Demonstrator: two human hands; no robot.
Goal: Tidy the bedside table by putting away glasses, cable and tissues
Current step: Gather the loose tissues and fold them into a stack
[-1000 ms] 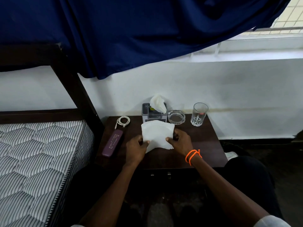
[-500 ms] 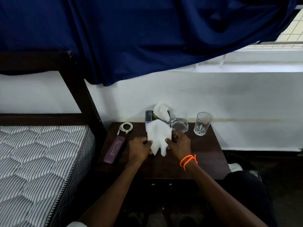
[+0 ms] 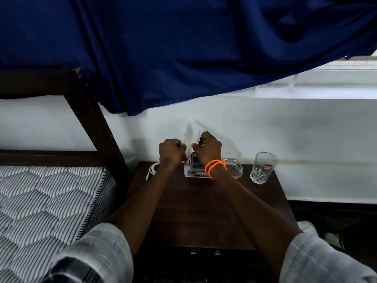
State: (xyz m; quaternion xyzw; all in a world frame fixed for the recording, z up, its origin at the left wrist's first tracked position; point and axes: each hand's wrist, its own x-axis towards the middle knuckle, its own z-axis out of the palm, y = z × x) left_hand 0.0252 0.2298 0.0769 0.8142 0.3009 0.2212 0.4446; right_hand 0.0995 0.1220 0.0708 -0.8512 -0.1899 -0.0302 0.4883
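Both hands are up at the back of the dark wooden bedside table, over the grey tissue box. My left hand and my right hand are each closed on white tissue, which sticks up between them against the white wall. An orange band circles my right wrist. A coiled white cable lies just left of my left forearm. The purple glasses case is hidden behind my left arm.
A clear glass ashtray sits right of the box, and a drinking glass stands further right near the table's edge. A striped mattress and dark bed frame lie left. A blue curtain hangs above.
My hands carried the tissue from the middle of the table back and up to the tissue box. The flat sheet is now bunched between my fists. The camera has moved closer.
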